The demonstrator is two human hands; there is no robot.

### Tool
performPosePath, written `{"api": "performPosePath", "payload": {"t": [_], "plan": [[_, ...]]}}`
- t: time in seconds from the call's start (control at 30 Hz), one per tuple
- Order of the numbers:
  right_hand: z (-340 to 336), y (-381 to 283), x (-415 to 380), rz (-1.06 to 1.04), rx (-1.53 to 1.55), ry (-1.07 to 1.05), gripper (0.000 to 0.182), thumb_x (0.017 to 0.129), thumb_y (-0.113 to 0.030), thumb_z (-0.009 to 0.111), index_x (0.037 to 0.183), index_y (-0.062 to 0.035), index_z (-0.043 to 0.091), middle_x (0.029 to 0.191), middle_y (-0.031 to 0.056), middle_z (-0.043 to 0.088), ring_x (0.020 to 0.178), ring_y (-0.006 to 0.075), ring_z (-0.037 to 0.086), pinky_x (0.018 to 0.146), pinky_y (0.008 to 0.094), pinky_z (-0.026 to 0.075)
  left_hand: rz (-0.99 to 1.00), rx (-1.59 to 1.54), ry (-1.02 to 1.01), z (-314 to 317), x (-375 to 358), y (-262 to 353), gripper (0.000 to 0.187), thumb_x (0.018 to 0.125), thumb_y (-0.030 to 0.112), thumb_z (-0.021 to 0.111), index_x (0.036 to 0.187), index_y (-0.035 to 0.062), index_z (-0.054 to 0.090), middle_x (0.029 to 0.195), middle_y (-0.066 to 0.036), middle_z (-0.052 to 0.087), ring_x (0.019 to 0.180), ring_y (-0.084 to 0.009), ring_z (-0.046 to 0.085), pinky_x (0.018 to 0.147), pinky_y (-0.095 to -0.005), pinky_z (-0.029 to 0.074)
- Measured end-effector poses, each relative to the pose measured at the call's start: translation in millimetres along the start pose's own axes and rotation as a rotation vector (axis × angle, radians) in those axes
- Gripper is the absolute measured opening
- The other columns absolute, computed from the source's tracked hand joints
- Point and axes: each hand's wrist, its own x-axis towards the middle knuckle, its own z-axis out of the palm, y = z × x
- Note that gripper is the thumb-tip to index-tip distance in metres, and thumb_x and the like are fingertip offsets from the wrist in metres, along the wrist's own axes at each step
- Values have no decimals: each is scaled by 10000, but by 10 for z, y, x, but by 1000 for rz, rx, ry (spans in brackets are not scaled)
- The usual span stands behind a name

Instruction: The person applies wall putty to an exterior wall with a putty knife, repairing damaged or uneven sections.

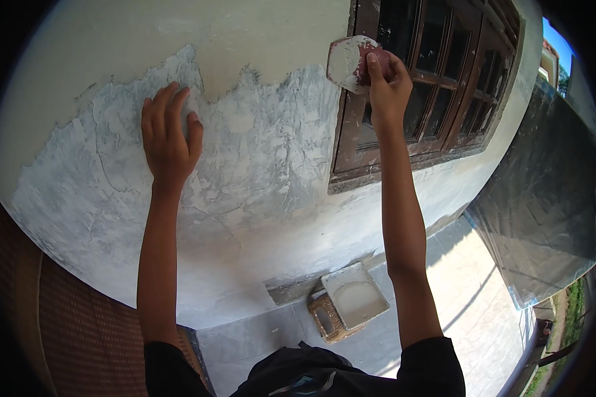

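Note:
My right hand [390, 89] is raised at the upper left corner of the window, thumb and fingers closed around a reddish-brown putty scraper [344, 64]. Whitish putty covers much of the scraper's flat face. Its blade overlaps the edge of the window frame and the wall beside it in this view. On the left, my left hand [168, 135] rests with fingers stretched out over the wall [265, 139], at a rough grey-white patch. Nothing is held in it. The patch has cracks and a ragged upper border against the smoother beige paint.
A brown wooden window [430, 86] with glass panes fills the upper right. Below on the tiled floor, a pale tray [355, 291] of putty sits on a woven basket [326, 319]. Dark sheeting [543, 192] hangs at right; a woven brown surface [86, 317] lies lower left.

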Motion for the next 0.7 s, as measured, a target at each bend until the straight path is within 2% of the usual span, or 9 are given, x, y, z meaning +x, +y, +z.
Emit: {"api": "performPosePath", "payload": {"t": [0.07, 0.13, 0.23, 0.27, 0.37, 0.5, 0.53, 0.7], "plan": [[-144, 38, 55, 11, 50, 25, 312, 916, -173, 728, 1120, 44, 631, 1009, 100, 706, 877, 117, 655, 783, 249, 518, 0, 7, 4, -14, 5, 2, 412, 909, 112, 564, 1319, 89, 534, 1377, -105, 515, 1300, -285, 476, 1138, -537, 312], [-142, -7, 56, 19, 181, 28, 313, 914, -172, 730, 1111, 50, 631, 1002, 95, 706, 866, 114, 653, 779, 249, 520, -19, 49, 9, -19, 24, 37, 390, 896, 113, 592, 1284, 83, 568, 1346, -101, 553, 1266, -263, 516, 1133, -483, 340], [4, -21, -43, 21, 84, -45, 318, 909, -177, 735, 1119, 42, 637, 987, 94, 710, 864, 115, 653, 776, 253, 523, -4, 44, 21, -11, 23, 23, 393, 894, 112, 594, 1285, 81, 567, 1344, -105, 554, 1266, -265, 516, 1135, -485, 339], [34, -21, -52, -12, -74, -36, 324, 906, -192, 739, 1127, 26, 646, 968, 96, 712, 849, 115, 654, 762, 253, 525, -2, 41, 20, -8, 20, 14, 393, 894, 112, 594, 1285, 81, 567, 1344, -105, 554, 1266, -265, 516, 1135, -485, 339], [-118, 136, 77, -22, -23, 58, 325, 904, -204, 741, 1130, 13, 653, 961, 98, 713, 833, 115, 654, 748, 251, 523, 8, 7, 4, -11, 7, -12, 406, 907, 113, 568, 1311, 84, 540, 1376, -108, 518, 1300, -287, 477, 1139, -531, 314], [-93, 6, 30, 21, 158, -9, 338, 908, -206, 740, 1142, 18, 644, 966, 82, 715, 837, 111, 653, 724, 237, 512, -12, 12, 6, -3, 15, 7, 403, 905, 109, 571, 1306, 82, 544, 1372, -110, 522, 1297, -289, 479, 1137, -531, 317], [-71, 48, 35, -24, 91, -74, 346, 909, -210, 742, 1146, 20, 639, 962, 76, 714, 838, 103, 650, 721, 228, 505, -11, 14, 2, -1, 7, 10, 405, 903, 107, 573, 1307, 82, 543, 1371, -111, 523, 1296, -290, 480, 1136, -531, 319], [-189, 45, 145, 22, 48, -32, 329, 909, -174, 741, 1145, 29, 633, 953, 77, 715, 845, 96, 651, 736, 224, 503, -8, 7, 5, -4, 9, 9, 417, 896, 101, 577, 1310, 84, 540, 1371, -111, 524, 1290, -293, 485, 1133, -533, 324]]}}
